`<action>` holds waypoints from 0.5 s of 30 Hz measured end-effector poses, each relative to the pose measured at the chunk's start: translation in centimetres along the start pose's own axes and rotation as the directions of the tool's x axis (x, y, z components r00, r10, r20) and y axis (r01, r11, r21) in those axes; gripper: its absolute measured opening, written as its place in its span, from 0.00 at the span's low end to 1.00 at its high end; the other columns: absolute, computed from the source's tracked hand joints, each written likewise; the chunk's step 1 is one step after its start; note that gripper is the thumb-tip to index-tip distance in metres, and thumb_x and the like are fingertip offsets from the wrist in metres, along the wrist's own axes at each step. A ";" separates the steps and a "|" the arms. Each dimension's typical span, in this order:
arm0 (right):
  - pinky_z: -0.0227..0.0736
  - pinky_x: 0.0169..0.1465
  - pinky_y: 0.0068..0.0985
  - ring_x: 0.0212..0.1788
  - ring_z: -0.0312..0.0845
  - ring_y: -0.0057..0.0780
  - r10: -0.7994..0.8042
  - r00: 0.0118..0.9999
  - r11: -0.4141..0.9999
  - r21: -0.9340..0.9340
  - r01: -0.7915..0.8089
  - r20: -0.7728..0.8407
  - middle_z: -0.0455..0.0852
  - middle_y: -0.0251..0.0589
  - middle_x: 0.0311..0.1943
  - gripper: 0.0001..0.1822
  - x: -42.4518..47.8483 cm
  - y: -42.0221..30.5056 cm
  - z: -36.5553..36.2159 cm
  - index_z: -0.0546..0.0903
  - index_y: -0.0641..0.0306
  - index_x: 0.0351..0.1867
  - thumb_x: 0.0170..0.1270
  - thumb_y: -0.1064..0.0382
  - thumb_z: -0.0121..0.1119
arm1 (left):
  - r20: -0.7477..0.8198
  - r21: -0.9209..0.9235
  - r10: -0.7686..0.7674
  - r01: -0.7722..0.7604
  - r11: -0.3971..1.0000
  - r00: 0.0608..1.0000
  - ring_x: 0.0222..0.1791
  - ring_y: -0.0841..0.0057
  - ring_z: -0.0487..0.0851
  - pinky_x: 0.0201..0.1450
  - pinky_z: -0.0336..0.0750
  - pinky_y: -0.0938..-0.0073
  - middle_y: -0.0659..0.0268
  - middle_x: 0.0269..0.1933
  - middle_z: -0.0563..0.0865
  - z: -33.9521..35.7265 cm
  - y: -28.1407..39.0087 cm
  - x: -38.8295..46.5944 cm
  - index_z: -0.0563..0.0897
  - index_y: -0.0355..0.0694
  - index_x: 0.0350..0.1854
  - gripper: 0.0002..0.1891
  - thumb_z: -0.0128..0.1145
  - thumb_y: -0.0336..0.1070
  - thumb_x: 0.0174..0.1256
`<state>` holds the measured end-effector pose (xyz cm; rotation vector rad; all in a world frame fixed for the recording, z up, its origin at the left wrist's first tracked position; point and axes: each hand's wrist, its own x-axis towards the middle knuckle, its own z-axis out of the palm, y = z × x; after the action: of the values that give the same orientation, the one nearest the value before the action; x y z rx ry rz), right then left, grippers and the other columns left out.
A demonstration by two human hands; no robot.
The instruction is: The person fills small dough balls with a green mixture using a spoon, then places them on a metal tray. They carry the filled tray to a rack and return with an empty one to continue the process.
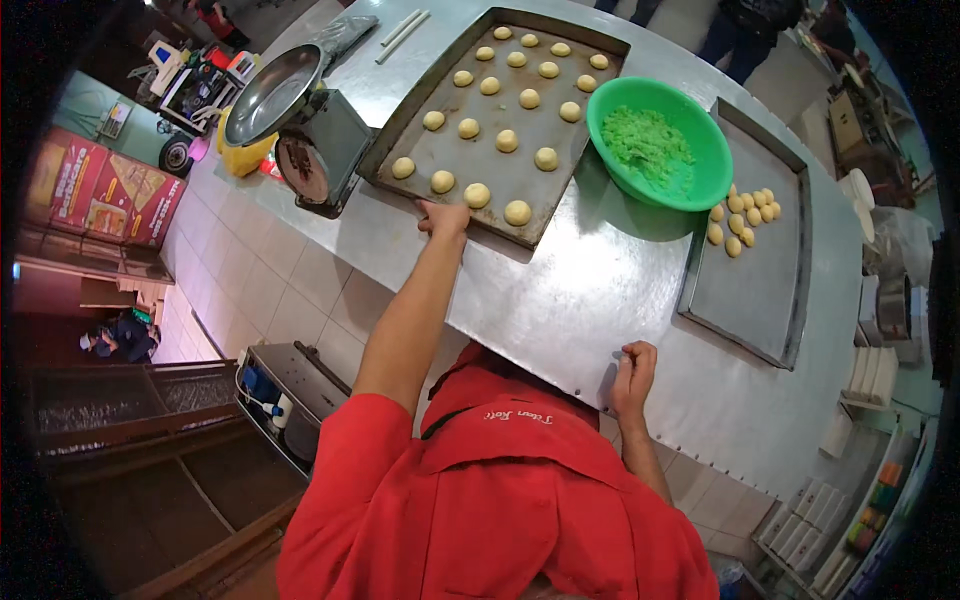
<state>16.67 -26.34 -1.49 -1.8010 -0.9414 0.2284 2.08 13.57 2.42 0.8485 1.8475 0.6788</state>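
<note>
My left hand (444, 219) is at the near edge of a large metal baking tray (420, 196), its fingers curled at the rim; whether it grips the rim is hard to tell. Round pale dough balls (506, 140) lie spaced in rows on that tray. Over the front edge of the metal table, my right hand (634, 375) rests with loosely bent fingers and nothing visible in it. A green plastic bowl (712, 176) of green shredded filling (649, 146) stands between the tray and a second metal tray (750, 300), which bears a cluster of smaller dough balls (736, 223).
A mechanical scale (330, 142) with a round metal pan (274, 94) stands left of the large tray. Two white sticks (403, 36) and a plastic bag (349, 37) lie behind it. People (739, 37) stand beyond the table's far side. Shelves with containers are at the right.
</note>
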 end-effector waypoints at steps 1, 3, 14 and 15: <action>0.71 0.54 0.35 0.47 0.73 0.44 0.004 1.000 1.000 0.003 -0.004 0.011 0.76 0.51 0.43 0.07 -0.2 0.0 -0.6 0.76 0.71 0.40 0.61 0.74 0.49 | 0.020 -0.136 0.009 -0.006 0.991 1.000 0.75 0.48 0.62 0.71 0.71 0.49 0.43 0.78 0.52 0.1 -0.8 1.2 0.37 0.50 0.83 0.57 0.61 0.20 0.57; 0.70 0.54 0.34 0.47 0.74 0.43 0.012 0.999 1.000 0.007 -0.012 0.036 0.76 0.50 0.42 0.07 -0.3 -0.3 -2.0 0.77 0.71 0.40 0.62 0.74 0.49 | 0.054 -0.365 0.032 -0.010 0.931 0.998 0.74 0.47 0.66 0.66 0.74 0.43 0.48 0.77 0.56 0.1 -2.1 3.5 0.38 0.53 0.82 0.53 0.54 0.17 0.59; 0.71 0.47 0.29 0.38 0.75 0.34 0.121 0.952 0.971 0.167 -0.172 0.280 0.78 0.46 0.38 0.11 1.9 2.1 -2.3 0.77 0.72 0.38 0.76 0.67 0.46 | -0.004 -0.668 0.310 -0.233 0.707 0.951 0.69 0.60 0.73 0.66 0.75 0.58 0.56 0.73 0.68 -12.3 -12.3 -5.6 0.48 0.47 0.82 0.47 0.45 0.14 0.56; 0.71 0.47 0.29 0.38 0.74 0.34 0.144 0.946 0.962 0.185 -0.204 0.291 0.78 0.46 0.38 0.11 2.4 1.7 -1.5 0.78 0.71 0.38 0.76 0.67 0.45 | -0.011 -0.665 0.289 -0.223 0.713 0.957 0.68 0.60 0.74 0.65 0.76 0.58 0.56 0.71 0.70 -14.0 -12.9 -7.7 0.50 0.47 0.81 0.47 0.45 0.13 0.55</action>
<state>19.91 -26.00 -1.62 -1.6795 -0.9094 0.6828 -11.78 -1.51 2.18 0.6361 1.2504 1.3519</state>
